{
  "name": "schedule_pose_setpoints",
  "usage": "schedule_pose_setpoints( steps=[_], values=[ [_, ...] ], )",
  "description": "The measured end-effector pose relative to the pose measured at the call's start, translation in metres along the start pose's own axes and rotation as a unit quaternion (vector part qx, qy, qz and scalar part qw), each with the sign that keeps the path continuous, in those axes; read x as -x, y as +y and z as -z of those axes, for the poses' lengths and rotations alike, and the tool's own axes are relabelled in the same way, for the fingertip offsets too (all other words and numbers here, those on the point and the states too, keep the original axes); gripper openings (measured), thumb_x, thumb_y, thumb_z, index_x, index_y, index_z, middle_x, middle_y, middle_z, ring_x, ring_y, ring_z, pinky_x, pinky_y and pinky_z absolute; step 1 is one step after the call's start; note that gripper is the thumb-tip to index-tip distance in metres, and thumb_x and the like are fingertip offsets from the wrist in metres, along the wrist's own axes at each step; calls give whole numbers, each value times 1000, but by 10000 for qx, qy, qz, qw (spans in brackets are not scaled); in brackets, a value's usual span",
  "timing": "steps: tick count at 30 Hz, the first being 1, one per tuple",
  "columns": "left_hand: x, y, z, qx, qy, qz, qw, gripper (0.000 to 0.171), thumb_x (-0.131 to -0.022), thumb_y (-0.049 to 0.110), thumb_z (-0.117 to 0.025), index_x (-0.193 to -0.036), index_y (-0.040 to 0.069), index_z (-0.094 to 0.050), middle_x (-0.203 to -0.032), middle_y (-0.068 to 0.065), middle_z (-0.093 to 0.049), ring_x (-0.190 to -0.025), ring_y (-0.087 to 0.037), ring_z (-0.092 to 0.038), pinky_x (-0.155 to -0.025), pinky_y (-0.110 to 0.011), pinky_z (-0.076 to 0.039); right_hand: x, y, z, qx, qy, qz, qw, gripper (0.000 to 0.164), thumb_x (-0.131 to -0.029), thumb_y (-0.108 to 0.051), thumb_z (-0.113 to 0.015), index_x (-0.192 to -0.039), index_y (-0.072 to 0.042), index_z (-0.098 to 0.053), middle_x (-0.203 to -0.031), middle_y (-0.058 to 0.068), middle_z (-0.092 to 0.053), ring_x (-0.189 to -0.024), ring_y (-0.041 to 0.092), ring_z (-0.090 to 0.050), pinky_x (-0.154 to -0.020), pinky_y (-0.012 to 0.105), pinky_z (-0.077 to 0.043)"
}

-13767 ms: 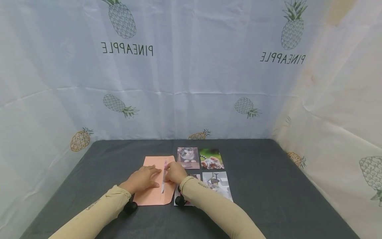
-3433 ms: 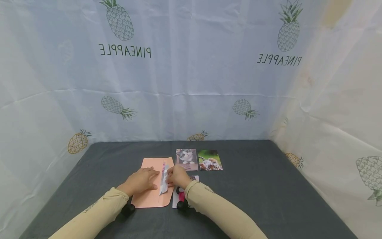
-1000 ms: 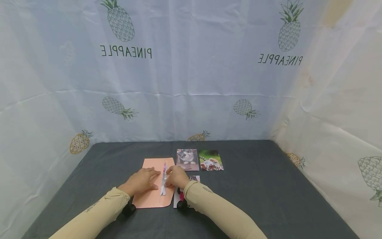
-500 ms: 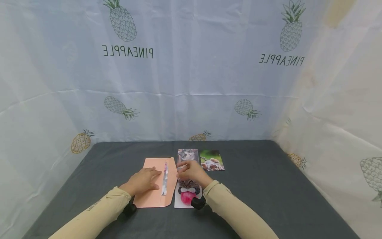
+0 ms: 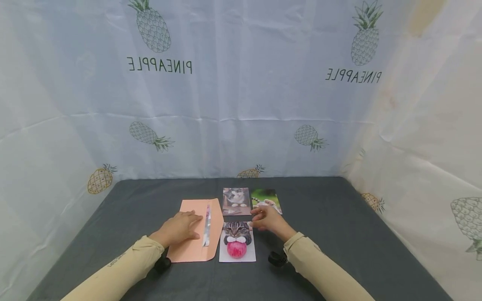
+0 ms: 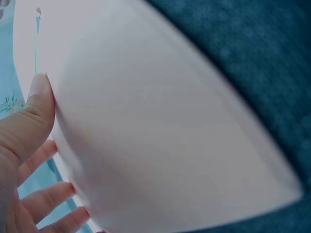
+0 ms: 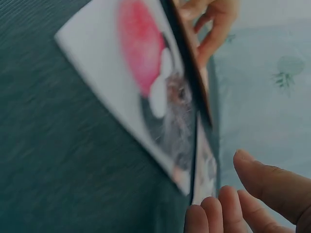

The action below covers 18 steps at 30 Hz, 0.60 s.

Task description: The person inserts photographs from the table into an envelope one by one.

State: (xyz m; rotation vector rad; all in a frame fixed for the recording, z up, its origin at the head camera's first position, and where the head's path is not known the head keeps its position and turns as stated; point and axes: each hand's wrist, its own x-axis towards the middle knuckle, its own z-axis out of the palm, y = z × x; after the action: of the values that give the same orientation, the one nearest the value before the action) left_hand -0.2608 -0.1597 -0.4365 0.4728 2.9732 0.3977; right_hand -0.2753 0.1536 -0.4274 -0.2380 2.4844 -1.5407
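Note:
My left hand point(image 5: 180, 228) rests on a peach envelope point(image 5: 185, 252), fingers spread. In the left wrist view its thumb point(image 6: 41, 104) presses the paper beside the opening. A narrow strip of a photo card point(image 5: 207, 228) shows at that opening, the rest hidden inside. The envelope's pointed flap point(image 5: 217, 219) lies unfolded to the right. My right hand point(image 5: 269, 219) hovers at the upper right corner of a photo card of a cat with a pink ball point(image 5: 237, 249). It holds nothing, its fingers loosely bent, thumb and fingertips point(image 7: 213, 208) apart in the right wrist view.
Behind lie a photo card of a grey-and-white cat point(image 5: 236, 201) and a green card with a tiger cub point(image 5: 265, 195), the latter partly covered by my right hand. A dark cloth point(image 5: 320, 217) covers the table. A pineapple-print curtain point(image 5: 241, 92) surrounds it.
The card at the lower right has left its place since the first frame. A card at the envelope's opening has slid further in. My right hand has let go and moved right.

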Motion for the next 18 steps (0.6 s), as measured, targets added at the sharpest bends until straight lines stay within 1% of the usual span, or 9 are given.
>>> schedule_pose_setpoints(
  steps=[6,11,18],
  values=[
    [2,0,0,-41,-7,-11,10000,66,-78,40,-77,-134,12,-58,-144,-20,-48,-134,-44,-41,-100,-64,-38,6,12,3,440,20,-188,9989,41,-78,-3,-78,-116,4,-63,-85,7,-66,-72,13,-62,-65,36,-57],
    [3,0,0,17,-20,2,10000,66,-78,40,-77,-134,12,-58,-144,-20,-47,-134,-45,-40,-101,-65,-37,9,13,0,641,-34,-241,9976,45,-76,-2,-80,-117,2,-63,-87,8,-63,-71,15,-60,-63,36,-56],
    [1,-2,-3,6,28,-6,10000,67,-78,40,-77,-135,12,-57,-145,-20,-47,-135,-43,-40,-102,-64,-37,7,13,-6,881,-74,-228,9958,48,-73,-5,-84,-116,0,-63,-90,9,-62,-76,17,-58,-58,34,-53]
  ],
)
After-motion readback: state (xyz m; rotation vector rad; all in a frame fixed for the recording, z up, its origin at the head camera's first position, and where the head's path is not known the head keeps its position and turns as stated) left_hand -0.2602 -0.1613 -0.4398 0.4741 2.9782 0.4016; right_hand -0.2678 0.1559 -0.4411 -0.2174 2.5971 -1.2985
